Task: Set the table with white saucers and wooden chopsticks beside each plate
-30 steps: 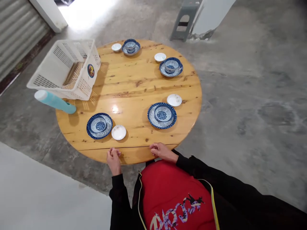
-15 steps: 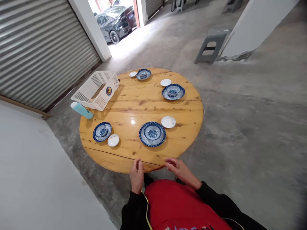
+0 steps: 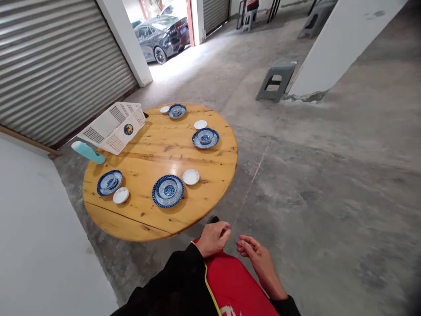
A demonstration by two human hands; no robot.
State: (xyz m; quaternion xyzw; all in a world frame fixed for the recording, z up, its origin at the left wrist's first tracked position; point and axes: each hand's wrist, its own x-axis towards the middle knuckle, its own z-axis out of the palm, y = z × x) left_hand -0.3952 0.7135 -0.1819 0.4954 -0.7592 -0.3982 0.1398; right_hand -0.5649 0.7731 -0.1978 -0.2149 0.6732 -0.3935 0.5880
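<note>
My left hand [image 3: 214,238] is in front of my red shirt, just past the near edge of the round wooden table [image 3: 134,218]. Its fingers are loosely curled, with the thumb apart, and nothing shows in them. To its right is my right hand [image 3: 259,260], above the floor, half-bent fingers apart and no object in it. Neither hand touches the table. Nearest to them on the table is a blue-patterned plate with a bowl [image 3: 168,191] on it, beside a small white dish [image 3: 191,177]. A similar plate and bowl [image 3: 109,182] stand at left with another white dish [image 3: 121,195].
Two more blue place settings [image 3: 205,138] [image 3: 176,111] with white dishes stand farther back. A white plastic basket [image 3: 113,131] and a turquoise object [image 3: 88,152] are at the table's left edge. A grey stool [image 3: 276,81] stands by a pillar; a car [image 3: 162,37] is outside.
The view has swung right, so the table sits farther left. My hands have moved right, away from the table edge, and closer together. The dishes keep their places on the table.
</note>
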